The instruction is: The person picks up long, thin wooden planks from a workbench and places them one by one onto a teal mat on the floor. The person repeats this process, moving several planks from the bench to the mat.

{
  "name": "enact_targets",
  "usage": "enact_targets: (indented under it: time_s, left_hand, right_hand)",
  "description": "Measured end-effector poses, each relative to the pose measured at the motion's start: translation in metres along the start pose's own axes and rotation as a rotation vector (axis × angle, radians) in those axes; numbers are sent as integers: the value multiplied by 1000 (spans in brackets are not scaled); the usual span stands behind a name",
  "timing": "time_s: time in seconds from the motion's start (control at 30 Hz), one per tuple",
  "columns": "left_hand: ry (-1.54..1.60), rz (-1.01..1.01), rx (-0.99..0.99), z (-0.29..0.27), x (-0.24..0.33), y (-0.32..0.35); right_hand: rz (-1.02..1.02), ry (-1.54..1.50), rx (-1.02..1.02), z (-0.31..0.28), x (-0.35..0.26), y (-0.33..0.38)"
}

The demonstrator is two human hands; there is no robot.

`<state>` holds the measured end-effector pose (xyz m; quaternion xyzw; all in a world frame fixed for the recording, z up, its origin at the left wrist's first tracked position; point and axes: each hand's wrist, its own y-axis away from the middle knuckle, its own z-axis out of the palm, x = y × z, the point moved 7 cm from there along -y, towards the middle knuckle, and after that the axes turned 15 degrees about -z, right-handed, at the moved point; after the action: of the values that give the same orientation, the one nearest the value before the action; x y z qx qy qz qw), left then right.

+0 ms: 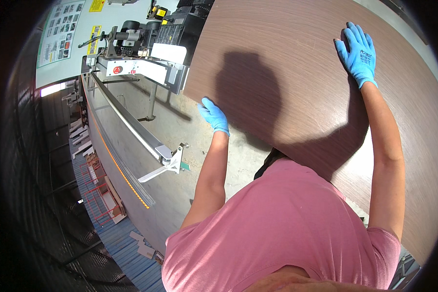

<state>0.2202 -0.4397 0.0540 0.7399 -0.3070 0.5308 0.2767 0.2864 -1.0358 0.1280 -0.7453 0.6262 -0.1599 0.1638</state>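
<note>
Under the spread fingers of the right hand (359, 52), gloved in blue, lies a large brown wood-grain panel (297, 92) that fills the upper right of the view. The right hand rests flat and open on the panel's face near its far edge, gripping nothing. The left hand (213, 115), also in a blue glove, meets the panel's near-left edge; its fingers curl over that edge, though how tightly they clasp it I cannot tell. The person's shadow falls across the panel between the two hands.

Beyond and left of the left fingers, a pale grey-green wall (78, 34) carries a rectangular chart of small pictures (60, 34) and, to its right, two yellow rectangular labels (96, 22), one above the other. Below these sits a grey and black machine (141, 53) with a white housing bearing a round red mark (116, 70). It touches the panel's left edge beyond the left fingers. A long metal guide rail (126, 124) runs from the machine toward the lower left of the left hand, ending in a white bracket (170, 163).

Below the left fingers, the concrete floor (180, 131) is dusty. Further left lie red metal frames (100, 190) and blue ribbed sheeting (117, 243).
</note>
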Motion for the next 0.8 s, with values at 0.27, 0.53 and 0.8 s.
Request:
enact_targets:
  time_s: [0.27,0.53,0.8]
  left_hand:
    - [15,-11,0,1,-5,-2]
    - [-40,-6,50,-6,-17,-13]
    - [-37,6,41,-2,-7,-5]
  right_hand:
    - [-2,-5,1,-1,0,0]
    - [0,-19,14,-1,-1,-1]
    - [4,-17,12,1,2,1]
